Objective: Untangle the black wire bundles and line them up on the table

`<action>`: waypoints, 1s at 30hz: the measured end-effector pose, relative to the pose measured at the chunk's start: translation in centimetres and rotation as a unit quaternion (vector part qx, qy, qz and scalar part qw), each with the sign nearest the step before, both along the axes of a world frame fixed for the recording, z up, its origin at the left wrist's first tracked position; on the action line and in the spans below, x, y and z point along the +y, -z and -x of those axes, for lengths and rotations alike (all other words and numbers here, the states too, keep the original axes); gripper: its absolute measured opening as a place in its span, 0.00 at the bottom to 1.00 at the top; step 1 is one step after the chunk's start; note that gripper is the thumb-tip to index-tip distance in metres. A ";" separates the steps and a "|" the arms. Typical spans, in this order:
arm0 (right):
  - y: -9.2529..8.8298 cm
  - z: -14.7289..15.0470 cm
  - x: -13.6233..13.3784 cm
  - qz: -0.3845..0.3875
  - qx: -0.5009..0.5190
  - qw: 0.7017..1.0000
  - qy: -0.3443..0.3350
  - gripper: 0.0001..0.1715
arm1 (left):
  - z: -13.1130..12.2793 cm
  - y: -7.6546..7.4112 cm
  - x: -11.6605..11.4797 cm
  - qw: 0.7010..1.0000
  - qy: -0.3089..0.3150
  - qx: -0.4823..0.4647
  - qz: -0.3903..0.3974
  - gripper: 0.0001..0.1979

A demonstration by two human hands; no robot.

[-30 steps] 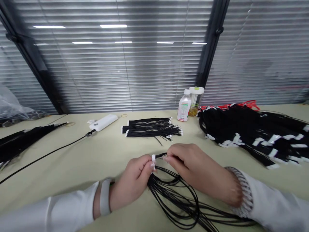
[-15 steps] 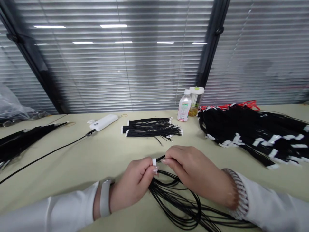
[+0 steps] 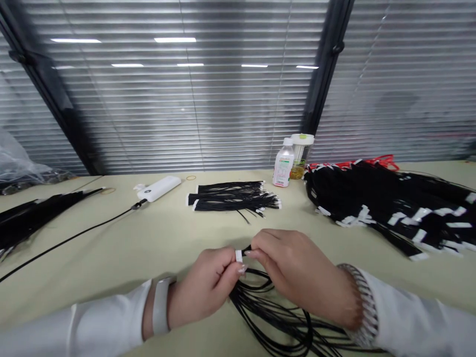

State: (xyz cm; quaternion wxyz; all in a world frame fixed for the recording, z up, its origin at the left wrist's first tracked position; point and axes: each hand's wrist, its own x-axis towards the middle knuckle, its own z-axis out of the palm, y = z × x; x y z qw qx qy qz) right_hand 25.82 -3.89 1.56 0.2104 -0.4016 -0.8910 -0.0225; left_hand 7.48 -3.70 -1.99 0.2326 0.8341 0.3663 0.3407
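My left hand is closed in a pinch on a small white tag at the end of a bunch of thin black cords. My right hand is closed too, its fingertips pinching the same cords right beside the tag. The cords loop down and to the right under my right wrist, over the pale table. Both hands meet low in the middle of the view.
A finished bundle of black cords with white ends lies behind my hands. A large heap of them fills the right, another the left. A white power bank with a black cable, a bottle and a jar stand further back.
Both hands have drifted a little down and toward me with the tag and cords, and the fingertips have closed in on each other. Everything else on the table is unmoved.
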 end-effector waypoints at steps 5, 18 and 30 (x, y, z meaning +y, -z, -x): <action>-0.2 -0.1 0.8 0.027 0.029 0.999 -0.006 0.12 | -0.3 -0.1 0.4 0.998 -0.025 -0.026 0.055 0.16; -2.0 -1.6 2.0 -0.015 -0.097 0.993 0.061 0.08 | -0.8 0.5 2.2 0.972 -0.134 -0.098 0.168 0.20; -0.6 -1.4 3.1 0.397 0.070 0.910 -0.102 0.14 | -0.5 0.3 1.4 0.971 -0.153 -0.160 0.084 0.18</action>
